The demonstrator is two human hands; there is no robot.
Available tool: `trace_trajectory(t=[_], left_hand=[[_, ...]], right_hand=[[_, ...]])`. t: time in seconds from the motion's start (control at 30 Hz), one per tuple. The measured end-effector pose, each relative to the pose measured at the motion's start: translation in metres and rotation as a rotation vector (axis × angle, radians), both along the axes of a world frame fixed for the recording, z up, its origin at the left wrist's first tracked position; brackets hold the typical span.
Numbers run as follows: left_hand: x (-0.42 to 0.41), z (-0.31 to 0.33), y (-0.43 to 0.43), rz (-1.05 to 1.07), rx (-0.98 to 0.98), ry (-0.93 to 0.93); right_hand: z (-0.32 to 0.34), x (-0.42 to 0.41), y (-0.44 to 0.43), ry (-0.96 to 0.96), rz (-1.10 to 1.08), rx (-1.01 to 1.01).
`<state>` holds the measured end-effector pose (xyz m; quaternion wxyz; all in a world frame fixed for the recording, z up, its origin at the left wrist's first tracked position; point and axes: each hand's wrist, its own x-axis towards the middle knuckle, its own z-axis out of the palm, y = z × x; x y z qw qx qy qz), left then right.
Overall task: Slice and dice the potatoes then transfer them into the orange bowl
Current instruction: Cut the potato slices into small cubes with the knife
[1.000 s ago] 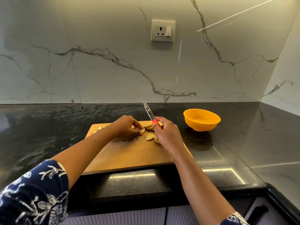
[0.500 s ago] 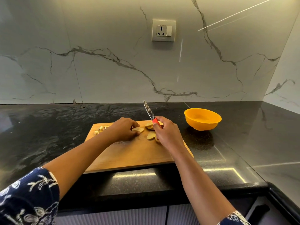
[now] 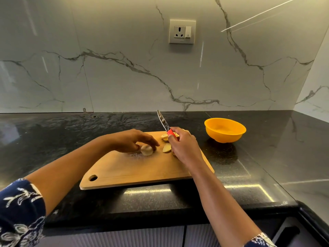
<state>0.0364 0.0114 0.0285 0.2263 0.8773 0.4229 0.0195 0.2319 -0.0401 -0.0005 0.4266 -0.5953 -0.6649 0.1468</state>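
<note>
Nearest the viewer, a dark floral sleeve (image 3: 19, 211) covers the left upper arm, and both bare forearms reach forward over the counter edge. They extend above a wooden cutting board (image 3: 135, 168), which lies on the black stone countertop (image 3: 53, 136) with its hanging hole at the near left corner.

At mid-board we see the left hand (image 3: 131, 140) arched over a potato chunk (image 3: 146, 150). Its fingers curve down around the chunk and pin it to the wood. Just to the right lies a loose potato slice (image 3: 167, 148). The right hand (image 3: 185, 147) is clenched around the red handle of a knife (image 3: 164, 123). The blade is raised off the board and slants up and away to the left. More cut slices (image 3: 164, 136) lie at the board's far edge, partly hidden behind this hand.

Beyond the board's right corner, apart from it, stands the orange bowl (image 3: 226, 137); we see no potato inside it. Farthest back rises a veined marble wall (image 3: 124, 68) carrying a socket plate (image 3: 182, 31).
</note>
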Motion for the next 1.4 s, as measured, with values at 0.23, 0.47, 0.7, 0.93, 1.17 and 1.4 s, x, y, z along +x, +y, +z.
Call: trace_trajectory(t=[0.23,0.47,0.7,0.93,1.17,1.4], left_hand=[[-0.022,-0.021,-0.011,0.109,0.270,-0.230],[-0.028,-0.047,-0.015,-0.020,0.590,-0.144],[-0.031,-0.047,-0.026,-0.043,0.655,-0.033],[-0.030,-0.045,-0.024,-0.029,0.584,0.028],[-0.028,-0.043,-0.025,-0.012,0.557,0.056],[-0.025,-0.039,-0.029,-0.001,0.527,0.047]], right_hand=[[0.003,-0.004,-0.006,-0.091,-0.009,-0.048],[-0.007,-0.023,-0.038,-0.430,0.007,-0.112],[-0.012,-0.030,-0.050,-0.521,0.010,-0.042],[-0.010,-0.037,-0.050,-0.649,0.021,-0.045],[0.004,-0.056,-0.054,-0.830,0.081,-0.098],[-0.005,-0.041,-0.089,-0.869,0.081,-0.114]])
